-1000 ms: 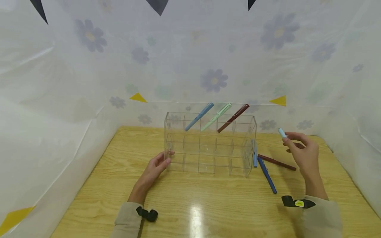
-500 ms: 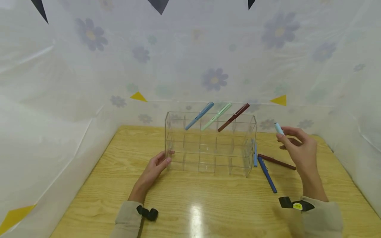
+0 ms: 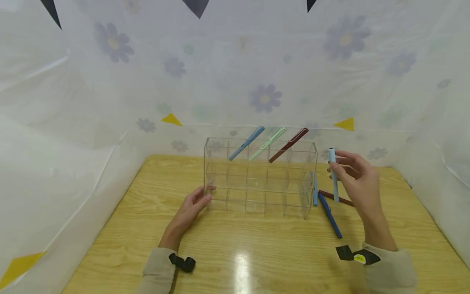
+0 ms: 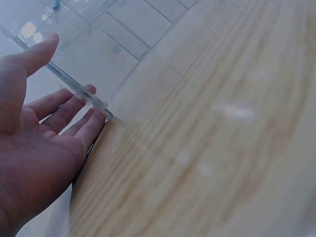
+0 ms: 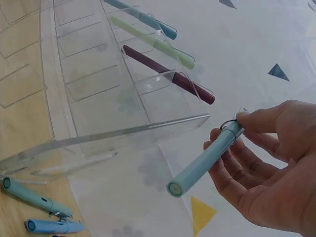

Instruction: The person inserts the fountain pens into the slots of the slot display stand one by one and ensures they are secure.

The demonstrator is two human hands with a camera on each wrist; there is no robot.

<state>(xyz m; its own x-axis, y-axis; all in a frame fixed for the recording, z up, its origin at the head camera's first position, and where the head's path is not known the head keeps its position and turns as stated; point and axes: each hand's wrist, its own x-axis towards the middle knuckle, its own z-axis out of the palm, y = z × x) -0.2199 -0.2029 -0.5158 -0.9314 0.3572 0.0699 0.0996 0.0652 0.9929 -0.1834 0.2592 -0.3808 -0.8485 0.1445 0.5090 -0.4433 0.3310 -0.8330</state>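
A clear acrylic pen rack (image 3: 257, 183) with tiered compartments stands on the table. My left hand (image 3: 191, 208) holds its left side panel, thumb and fingers at the edge, also seen in the left wrist view. My right hand (image 3: 358, 179), raised right of the rack, pinches a light blue pen (image 3: 333, 179) by its capped upper end. That pen hangs nearly upright, apart from the rack; its bare lower end points toward the camera in the right wrist view. Leaning in the top tier are a blue pen (image 3: 247, 143), a pale green pen (image 3: 267, 143) and a dark red pen (image 3: 289, 145).
Right of the rack on the wooden table (image 3: 220, 253) lie a lighter blue pen (image 3: 315, 194), a dark blue pen (image 3: 329, 216) and another dark red pen (image 3: 346, 201), partly hidden. A flowered white sheet (image 3: 220, 81) rises behind and at both sides.
My right hand has moved left toward the rack, and the light blue pen has swung from slanted to nearly upright. My left hand and the rack stay in place.
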